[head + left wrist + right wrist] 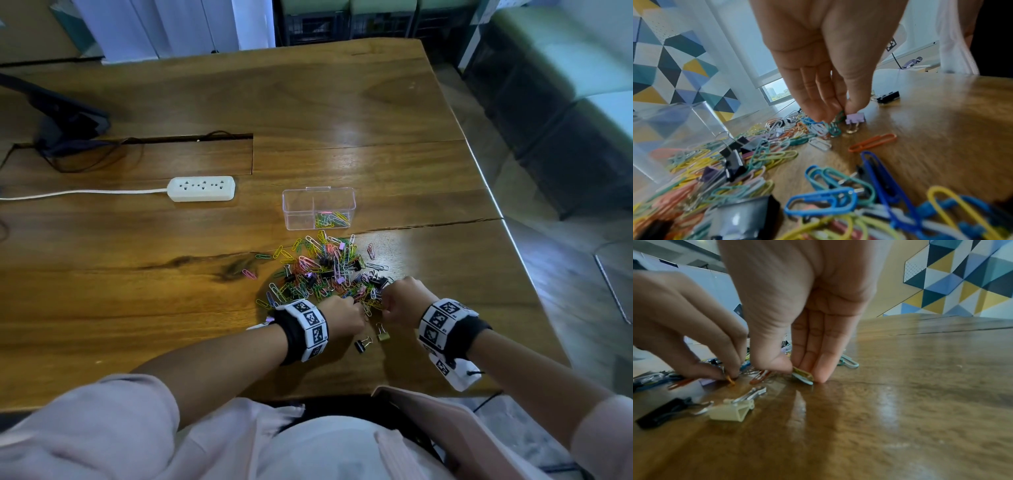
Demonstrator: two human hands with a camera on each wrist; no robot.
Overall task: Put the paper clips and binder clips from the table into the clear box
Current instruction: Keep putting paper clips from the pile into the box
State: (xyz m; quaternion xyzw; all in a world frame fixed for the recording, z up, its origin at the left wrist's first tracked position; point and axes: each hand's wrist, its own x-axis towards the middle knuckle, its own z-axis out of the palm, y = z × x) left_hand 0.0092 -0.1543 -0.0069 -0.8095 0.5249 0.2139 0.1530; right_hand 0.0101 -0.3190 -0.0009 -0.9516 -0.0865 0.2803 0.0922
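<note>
A heap of coloured paper clips and small binder clips (322, 270) lies on the wooden table (171, 308), just in front of the clear box (318, 207). The box has two compartments, and the right one holds some paper clips. My left hand (342, 317) reaches down into the near edge of the heap. In the left wrist view my left hand (840, 113) pinches green paper clips (836, 125) beside a purple binder clip (856, 118). My right hand (797, 371) pinches a few yellow and pale blue paper clips (804, 377) against the tabletop, and my right hand (399, 301) sits close to the left one.
A black binder clip (362, 344) and an olive one (383, 333) lie nearest me, apart from the heap. A white power strip (202, 188) with its cord lies left of the box. The table's right edge (513, 246) runs close to the heap.
</note>
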